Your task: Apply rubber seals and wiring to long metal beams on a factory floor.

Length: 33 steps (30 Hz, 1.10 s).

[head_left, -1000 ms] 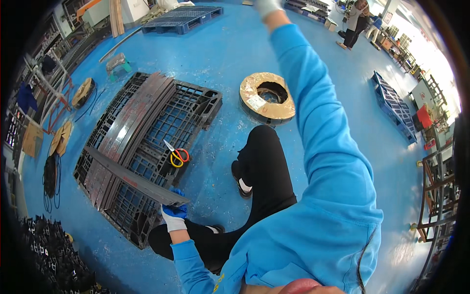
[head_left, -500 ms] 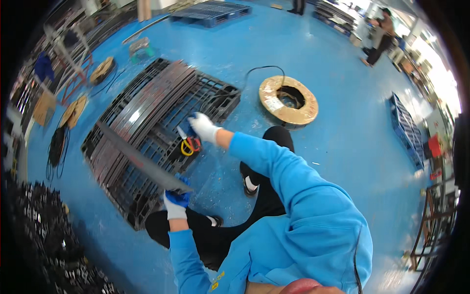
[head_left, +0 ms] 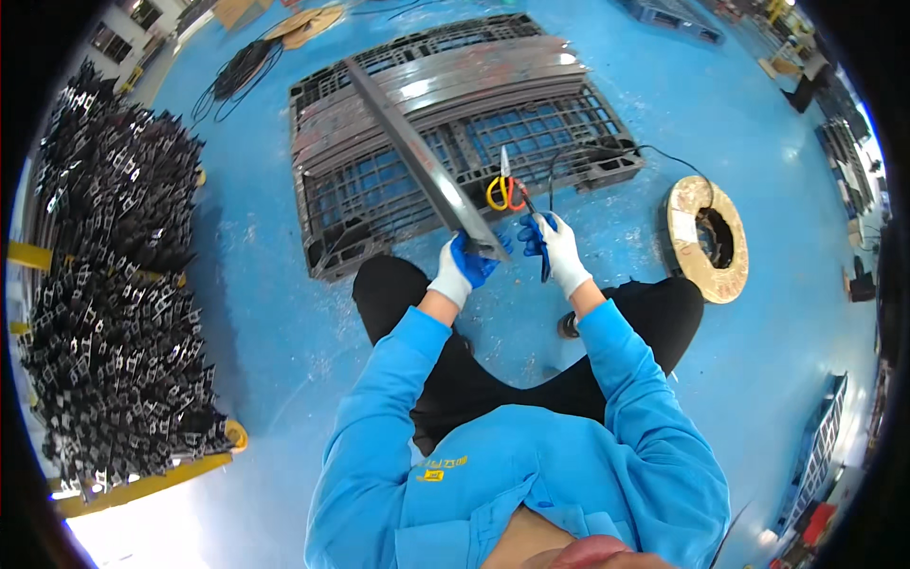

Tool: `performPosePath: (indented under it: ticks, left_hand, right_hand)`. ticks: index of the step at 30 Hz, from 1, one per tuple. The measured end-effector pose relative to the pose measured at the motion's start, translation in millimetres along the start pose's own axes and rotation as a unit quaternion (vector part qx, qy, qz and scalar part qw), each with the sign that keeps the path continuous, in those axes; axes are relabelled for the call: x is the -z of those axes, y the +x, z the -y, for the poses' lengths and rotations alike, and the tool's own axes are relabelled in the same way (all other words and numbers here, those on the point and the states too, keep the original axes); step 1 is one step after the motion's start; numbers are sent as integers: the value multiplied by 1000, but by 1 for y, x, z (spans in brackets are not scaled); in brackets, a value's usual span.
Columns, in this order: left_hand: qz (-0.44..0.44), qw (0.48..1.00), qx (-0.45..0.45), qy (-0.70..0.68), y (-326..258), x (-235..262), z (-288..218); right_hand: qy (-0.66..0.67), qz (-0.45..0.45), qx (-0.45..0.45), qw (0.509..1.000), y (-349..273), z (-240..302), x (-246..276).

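Note:
My left hand (head_left: 464, 266), in a white glove with a blue palm, is closed round the near end of a long grey metal profile (head_left: 412, 147). The profile slopes away to the far left over a black plastic pallet (head_left: 332, 242). Just right of that end, my right hand (head_left: 555, 248), gloved alike, is closed on a thin black strip (head_left: 551, 180), which seems to run to the coil at the right. A short dark end shows below its fingers. Scissors with yellow handles (head_left: 495, 193) lie at the pallet's near edge, beside a red-handled tool (head_left: 517, 195).
More grey profiles (head_left: 445, 81) lie stacked across the pallet. A tan-wrapped coil (head_left: 689, 232) rests on the blue floor at the right. Many black profiles (head_left: 114, 303) fill a yellow-based rack (head_left: 142, 486) at the left. A blue pallet (head_left: 815, 455) stands at the far right.
My right hand has come back from above the pallet to beside the profile's near end, now with the black strip in it. My left hand still grips the profile. The view has turned left.

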<state>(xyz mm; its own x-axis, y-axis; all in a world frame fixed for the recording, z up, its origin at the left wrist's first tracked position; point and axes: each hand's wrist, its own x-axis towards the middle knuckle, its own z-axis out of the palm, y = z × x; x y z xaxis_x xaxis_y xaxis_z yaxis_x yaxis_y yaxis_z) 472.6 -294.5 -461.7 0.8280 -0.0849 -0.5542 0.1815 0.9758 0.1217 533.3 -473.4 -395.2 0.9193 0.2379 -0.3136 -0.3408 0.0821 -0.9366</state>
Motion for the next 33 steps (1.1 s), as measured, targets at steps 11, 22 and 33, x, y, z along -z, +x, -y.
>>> performPosePath:
  ticks: [11,22,33]
  left_hand:
    - [30,999,12,-3,5,-4,25]
    - [62,997,34,-14,-12,-18,28]
    - [41,999,7,3,-14,-22,30]
  right_hand:
    - [104,-12,-95,990,-60,-27,16]
    - [-22,9,-147,989,-75,-18,12]
    - [-246,-43,-11,968,-81,-20,11]
